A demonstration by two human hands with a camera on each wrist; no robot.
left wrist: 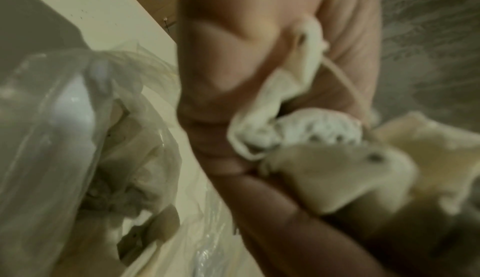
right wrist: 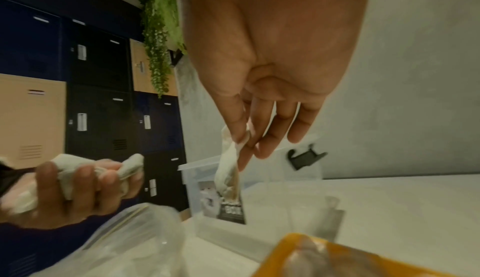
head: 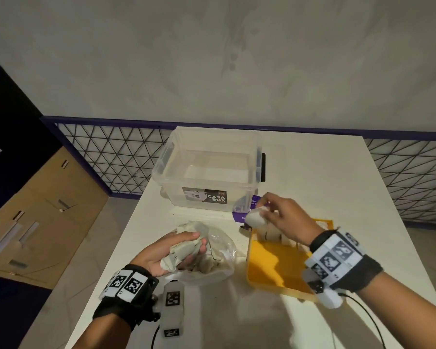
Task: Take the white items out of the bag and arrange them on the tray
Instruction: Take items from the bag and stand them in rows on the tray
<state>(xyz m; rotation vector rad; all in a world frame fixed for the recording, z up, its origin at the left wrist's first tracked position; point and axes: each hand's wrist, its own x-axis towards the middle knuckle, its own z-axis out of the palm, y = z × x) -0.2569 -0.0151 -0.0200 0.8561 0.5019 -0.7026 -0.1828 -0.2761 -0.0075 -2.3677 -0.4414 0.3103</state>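
White item point(right wrist: 228, 168) hanging lengthwise from pinching right hand point(head: 285, 217) fingers; left hand point(head: 166, 253) gripping crumpled bundle point(head: 184, 250).

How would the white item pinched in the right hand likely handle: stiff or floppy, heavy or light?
Probably floppy: the white item hangs limp below the right hand, pinched at its top. Likely light, since two fingertips carry it. The bunch gripped by the left hand crumples, suggesting soft cloth unlikely to roll.
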